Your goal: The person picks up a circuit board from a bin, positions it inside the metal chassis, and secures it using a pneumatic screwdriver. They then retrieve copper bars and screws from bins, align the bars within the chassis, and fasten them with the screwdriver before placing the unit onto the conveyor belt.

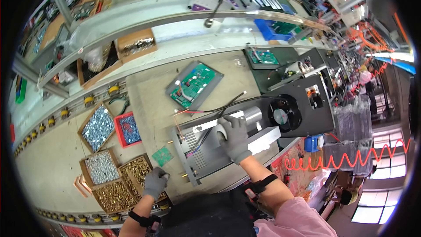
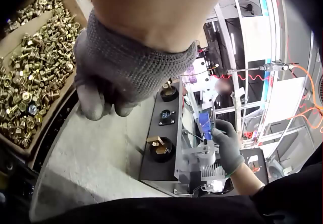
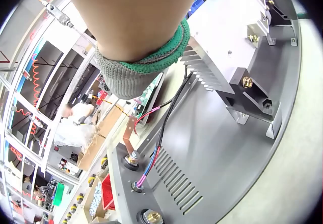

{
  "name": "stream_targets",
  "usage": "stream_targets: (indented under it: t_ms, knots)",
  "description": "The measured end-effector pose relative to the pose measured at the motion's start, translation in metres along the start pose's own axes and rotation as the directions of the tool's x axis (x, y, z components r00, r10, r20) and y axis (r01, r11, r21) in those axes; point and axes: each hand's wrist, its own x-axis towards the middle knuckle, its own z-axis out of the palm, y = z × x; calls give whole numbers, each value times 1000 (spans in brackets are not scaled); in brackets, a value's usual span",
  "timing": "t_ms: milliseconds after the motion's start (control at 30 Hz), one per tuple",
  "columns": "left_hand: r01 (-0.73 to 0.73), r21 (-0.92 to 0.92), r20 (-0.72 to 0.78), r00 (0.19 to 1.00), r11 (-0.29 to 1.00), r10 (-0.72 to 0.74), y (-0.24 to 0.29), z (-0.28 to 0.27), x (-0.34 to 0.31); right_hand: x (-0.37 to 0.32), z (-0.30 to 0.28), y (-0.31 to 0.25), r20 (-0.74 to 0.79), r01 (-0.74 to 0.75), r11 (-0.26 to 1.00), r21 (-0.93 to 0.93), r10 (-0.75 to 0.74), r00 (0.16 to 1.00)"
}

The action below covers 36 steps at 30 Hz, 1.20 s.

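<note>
A dark grey metal chassis (image 1: pixel 206 149) lies on the workbench, with slotted vents, a black fan (image 1: pixel 283 115) and a silver cylinder (image 1: pixel 252 115). My gloved right hand (image 1: pixel 237 139) is over its middle, thumb and fingers about a pale rounded part (image 1: pixel 220 133). In the right wrist view its fingers are hidden; a finned heat sink (image 3: pixel 207 75), a copper strip (image 3: pixel 129 136) and wires show nearby. My gloved left hand (image 1: pixel 156 183) is beside a box of brass-coloured bolts (image 2: pixel 38 73). Its fingers (image 2: pixel 91 102) are bent; I cannot tell whether they hold anything.
Boxes of silver fasteners (image 1: pixel 97 128) and a red tray (image 1: pixel 128 129) stand left of the chassis. A green circuit board (image 1: pixel 193 85) on a grey plate lies behind it, and a small green board (image 1: pixel 162 156) beside it. Roller tracks (image 1: pixel 89 101) run along the bench.
</note>
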Motion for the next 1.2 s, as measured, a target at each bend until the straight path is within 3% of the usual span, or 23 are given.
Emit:
stream_targets:
  t_ms: [33,100,133,167,233,267,367,467,533,767,967,1033,1067,1100,1133,1167,1200]
  knots:
    - [-15,11,1,1000,1000,15,4,1,-3,0,-1,-1,-2,8,1000,2,-8,1000]
    - [-67,265,-262,955,962,139,16,2,-14,-1,0,1,-12,2,1000,24,-2,1000]
    - [31,266,-363,929,964,70,24,-2,-24,-1,1,2,-11,0,999,44,1,1000]
    - [22,273,-365,927,962,82,21,-6,-28,-2,0,2,-23,-4,999,43,5,1000]
    - [200,378,-344,937,904,-64,4,-11,-28,-1,-3,3,-5,-9,997,79,10,1000]
    - [196,381,-343,938,903,-59,-2,-4,-25,-1,0,5,-5,-8,996,94,9,1000]
    - [16,473,-148,987,881,61,-18,11,-12,-1,-4,7,-18,0,996,94,1,1000]
    - [6,473,-146,987,881,72,-13,13,-13,-2,4,12,-17,19,996,82,-18,1000]
    - [66,479,-130,992,875,-4,-4,10,-15,-8,19,25,-122,83,994,72,-74,990]
    - [-18,456,-129,988,890,87,-6,24,-6,5,9,29,61,-5,998,-67,9,998]
    - [-160,414,-12,983,896,181,-13,20,10,10,1,45,73,-24,998,60,19,997]
    - [-149,574,-252,903,805,347,-12,12,22,2,-8,49,126,-90,975,201,65,990]
    - [-155,573,-247,904,805,350,-8,5,24,-5,-12,49,94,-66,980,187,49,994]
    - [-157,681,-375,764,715,525,-3,-4,26,-10,-15,50,90,-68,981,182,52,995]
    - [-124,776,-452,574,618,682,2,-9,29,-15,-17,52,100,-80,971,225,59,993]
    - [-133,778,-446,571,614,689,5,-10,38,-19,-20,54,110,-93,959,267,66,992]
    - [-69,803,-425,628,591,652,5,-8,52,-23,-24,49,100,-98,951,292,72,992]
